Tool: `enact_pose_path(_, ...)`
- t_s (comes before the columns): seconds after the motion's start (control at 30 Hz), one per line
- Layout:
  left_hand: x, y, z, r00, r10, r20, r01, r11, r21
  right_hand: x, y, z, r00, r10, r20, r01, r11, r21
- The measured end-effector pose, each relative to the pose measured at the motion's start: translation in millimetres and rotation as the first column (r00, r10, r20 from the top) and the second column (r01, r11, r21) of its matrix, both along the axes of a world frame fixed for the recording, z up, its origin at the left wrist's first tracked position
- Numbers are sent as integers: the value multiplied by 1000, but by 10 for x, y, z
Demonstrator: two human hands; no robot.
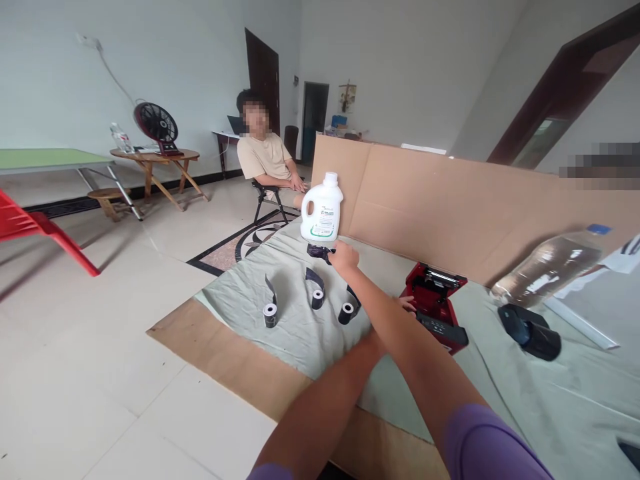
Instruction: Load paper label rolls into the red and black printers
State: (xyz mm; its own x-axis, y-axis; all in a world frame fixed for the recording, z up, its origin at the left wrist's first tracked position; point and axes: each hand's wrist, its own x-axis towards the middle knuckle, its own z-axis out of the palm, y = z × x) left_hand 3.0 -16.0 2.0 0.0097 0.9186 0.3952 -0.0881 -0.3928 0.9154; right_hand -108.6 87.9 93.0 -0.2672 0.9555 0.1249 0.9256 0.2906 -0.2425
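My two forearms cross over the pale green cloth (295, 333). My right hand (346, 257) is closed at the edge of a crumpled black piece (318, 251), just in front of a white jug with a handle (321, 213). My left hand (407, 303) is partly hidden behind the right forearm; its visible fingers are stretched out against the side of a red and black printer (435, 307) with its lid up. Nearby stand three small paper rolls with black outer sides: one on the left (270, 316), one in the middle (317, 300), one beside my forearm (346, 313). Dark strips trail from them.
A cardboard panel (425, 193) stands along the back edge. To the right lie a large clear bottle with a blue cap (555, 263) and a black device (530, 333). A person (265, 157) sits beyond the jug. A fan (157, 127) stands on a round wooden table.
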Motion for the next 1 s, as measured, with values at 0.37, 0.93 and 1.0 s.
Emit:
enact_pose_path(0.37, -9, 48, -50, 998, 21, -61, -15, 996, 92, 10, -244, -101, 991, 119, -57, -108, 982, 157)
enact_pose_path(0.93, -141, -74, 25, 990, -14, -140, 34, 990, 138, -416, -1568, -574, 809, 506, -298, -555, 826, -104)
enact_pose_path(1.0, -136, -81, 23, 989, -9, -145, 30, 989, 142, -341, -1557, -589, 714, 592, -375, -646, 763, -27)
